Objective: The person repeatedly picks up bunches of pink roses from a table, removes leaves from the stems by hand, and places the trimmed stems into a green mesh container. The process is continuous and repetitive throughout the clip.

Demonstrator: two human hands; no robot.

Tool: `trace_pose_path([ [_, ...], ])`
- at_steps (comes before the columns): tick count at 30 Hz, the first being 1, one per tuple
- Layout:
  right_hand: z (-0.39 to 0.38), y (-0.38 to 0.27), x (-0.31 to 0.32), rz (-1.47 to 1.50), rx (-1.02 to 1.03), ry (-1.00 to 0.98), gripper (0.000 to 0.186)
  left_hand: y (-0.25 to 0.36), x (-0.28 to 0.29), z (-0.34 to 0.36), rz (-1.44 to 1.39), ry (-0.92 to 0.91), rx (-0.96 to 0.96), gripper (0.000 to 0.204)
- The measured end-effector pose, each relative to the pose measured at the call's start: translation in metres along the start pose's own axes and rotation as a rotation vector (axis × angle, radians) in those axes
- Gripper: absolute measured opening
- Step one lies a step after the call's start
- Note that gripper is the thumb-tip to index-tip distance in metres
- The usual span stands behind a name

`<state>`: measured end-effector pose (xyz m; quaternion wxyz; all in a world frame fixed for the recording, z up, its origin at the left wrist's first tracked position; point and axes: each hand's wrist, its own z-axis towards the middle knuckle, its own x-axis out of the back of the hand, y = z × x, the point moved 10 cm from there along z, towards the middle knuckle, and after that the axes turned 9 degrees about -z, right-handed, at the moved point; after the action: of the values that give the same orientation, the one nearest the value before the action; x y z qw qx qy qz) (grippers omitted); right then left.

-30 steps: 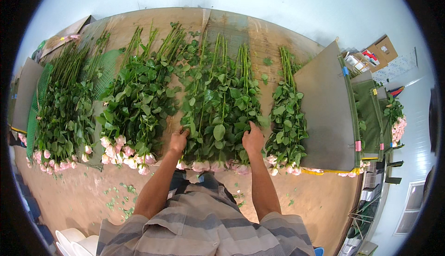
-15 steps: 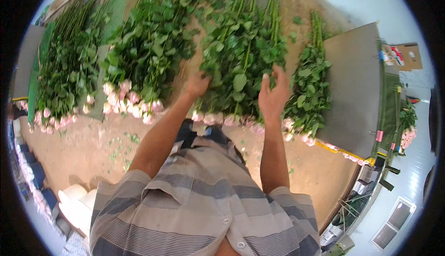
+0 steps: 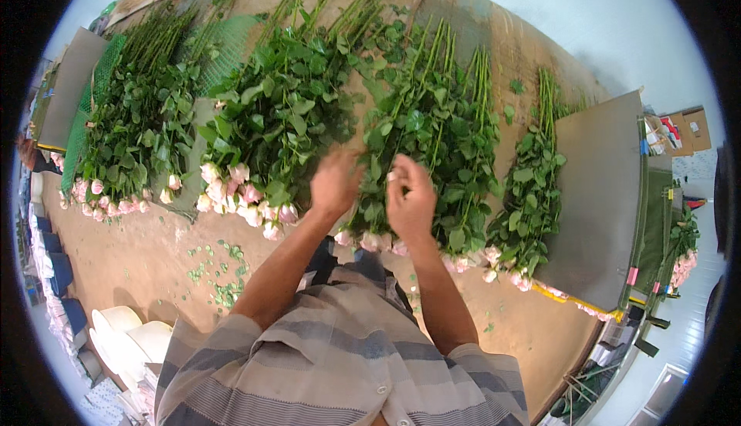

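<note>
Pink roses with long leafy stems lie in bunches on the table, blooms toward me. My left hand [image 3: 337, 183] is smeared by motion over the gap between a left-middle rose bunch [image 3: 270, 109] and a right-middle rose bunch [image 3: 440, 136]. Its fingers cannot be made out. Close beside it, my right hand [image 3: 411, 198] hovers at the left part of the right-middle bunch. The fingers there curl toward the thumb; whatever they pinch, if anything, is too small to tell. Pale pink blooms [image 3: 374, 241] show below my hands at the near table edge.
Another rose bunch [image 3: 127, 129] lies at the far left beside green netting [image 3: 81, 144]. A narrow rose bunch [image 3: 532, 171] rests at the right against a grey panel [image 3: 598, 194]. Fallen leaves [image 3: 224, 275] dot the floor near white rounded objects [image 3: 127, 337].
My right hand has moved left from the right side of the right-middle bunch, and its fingers have curled in. My left hand stays near the gap. The view has shifted, showing the table lower.
</note>
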<state>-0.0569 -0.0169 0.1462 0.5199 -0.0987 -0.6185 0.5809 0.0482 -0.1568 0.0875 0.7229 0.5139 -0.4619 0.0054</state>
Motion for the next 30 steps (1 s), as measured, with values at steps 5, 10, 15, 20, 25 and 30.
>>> trace_pose_path([
  [5,0.022,0.03,-0.133,0.182,-0.249,-0.342,0.031,-0.029,0.105,0.007,0.343,0.358,-0.036,0.049],
  [10,0.04,0.021,-0.223,0.136,-0.449,-0.442,0.035,-0.11,0.086,0.033,0.053,0.111,0.174,0.053],
  [15,0.042,0.003,-0.219,0.148,-0.449,-0.461,0.029,-0.12,0.081,0.045,-0.485,0.0,0.229,0.038],
  [20,0.029,-0.003,-0.178,0.684,-0.465,-0.38,0.042,-0.056,0.093,0.033,-0.508,0.079,0.085,0.037],
  [25,0.014,0.048,-0.172,0.654,-0.792,-0.297,0.032,-0.067,0.056,0.045,-0.404,-0.013,0.136,0.041],
  [30,-0.004,0.085,-0.167,0.594,-0.908,-0.348,0.024,-0.092,0.052,0.045,-0.171,0.029,0.166,0.033],
])
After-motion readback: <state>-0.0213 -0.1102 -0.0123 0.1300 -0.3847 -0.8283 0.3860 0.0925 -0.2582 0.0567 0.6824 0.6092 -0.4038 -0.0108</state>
